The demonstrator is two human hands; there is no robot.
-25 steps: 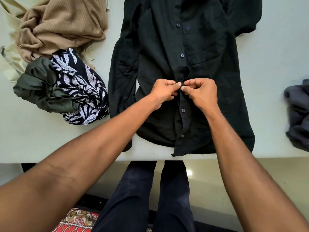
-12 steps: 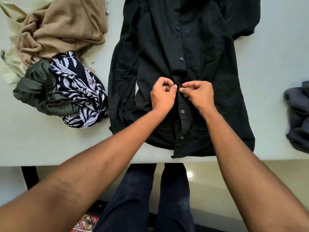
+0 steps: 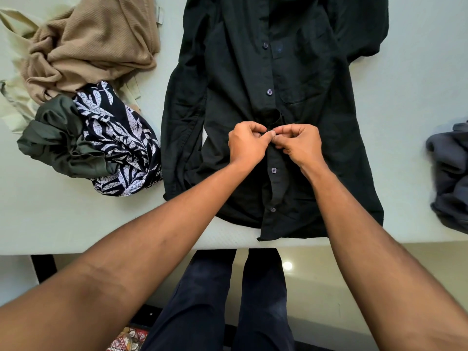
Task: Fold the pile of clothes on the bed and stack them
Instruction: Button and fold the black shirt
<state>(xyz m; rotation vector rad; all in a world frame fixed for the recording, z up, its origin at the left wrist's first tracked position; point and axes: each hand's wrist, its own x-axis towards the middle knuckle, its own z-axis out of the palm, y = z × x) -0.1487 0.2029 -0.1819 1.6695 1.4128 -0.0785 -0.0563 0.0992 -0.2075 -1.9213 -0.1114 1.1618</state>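
Observation:
A black button-up shirt (image 3: 316, 138) lies spread front-up on the pale bed (image 3: 63, 219), its hem at the near edge. My left hand (image 3: 247, 145) and my right hand (image 3: 300, 144) meet at the shirt's placket, halfway down the front. Both pinch the placket edges between thumb and fingers, fingertips touching. The button under them is hidden. Buttons above and below my hands look fastened. The unfolded pile sits to the left: a tan ribbed garment (image 3: 93, 44), an olive green garment (image 3: 58, 138) and a black-and-white leaf-print garment (image 3: 119, 145).
A cream cloth (image 3: 15, 29) lies under the pile at the far left. A dark grey garment (image 3: 450, 178) sits at the bed's right edge. My legs in dark trousers (image 3: 217, 300) stand against the bed's near edge, above a patterned rug (image 3: 129, 340).
Both hands stay pinched on the placket at the same spot. The left thumb has moved closer to the right fingertips. The view has shifted slightly.

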